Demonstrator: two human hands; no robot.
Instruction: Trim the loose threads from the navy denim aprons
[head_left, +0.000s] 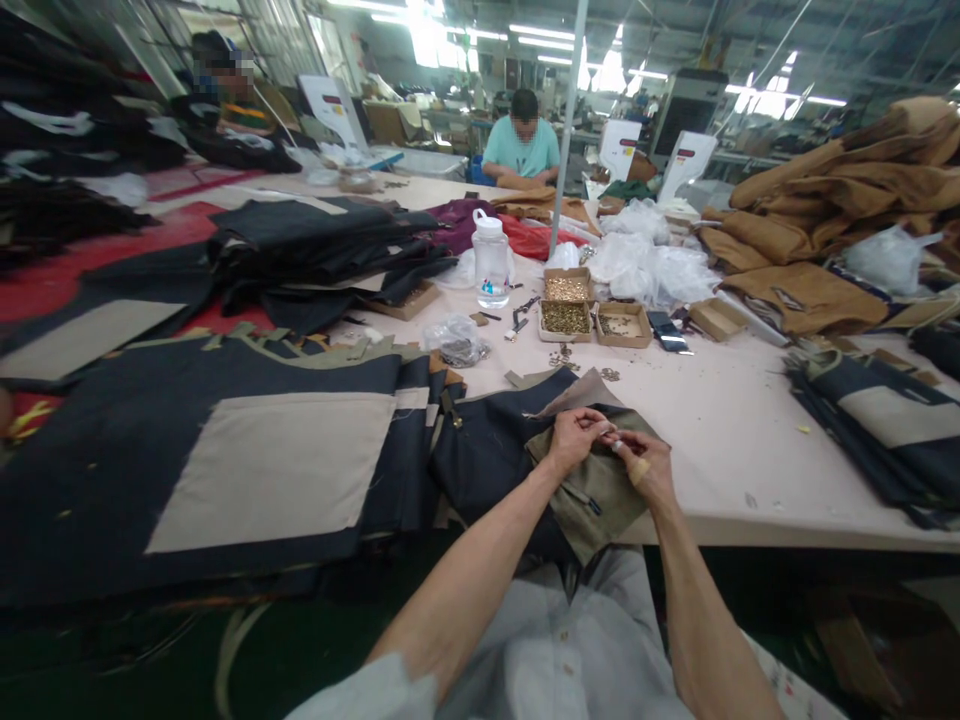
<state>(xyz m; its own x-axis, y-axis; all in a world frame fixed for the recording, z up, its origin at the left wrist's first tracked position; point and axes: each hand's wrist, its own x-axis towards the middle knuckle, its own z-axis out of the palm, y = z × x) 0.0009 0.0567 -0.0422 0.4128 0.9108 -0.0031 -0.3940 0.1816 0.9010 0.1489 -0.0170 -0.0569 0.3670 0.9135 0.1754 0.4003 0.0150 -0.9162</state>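
My left hand (576, 440) and my right hand (646, 468) are closed in pinches, their fingertips meeting over a dark navy garment (491, 440) with an olive panel (611, 515). What sits between the fingertips is too small and hidden to name. A tan strip wraps the base of my right thumb, and whitish bits show at the fingertips. The garment lies partly on the table and hangs over its front edge towards my lap. A small dark metal-like fitting lies on the olive panel below my hands. Another metal clip shows at the garment's left side.
Left of me lies a stack of navy pieces with beige pockets (274, 470). Beyond my hands are small boxes of metal fittings (565, 319), a phone (670, 332), a water bottle (491, 262) and a pole (568, 130). Brown garments (840, 200) pile at right. Two people sit across.
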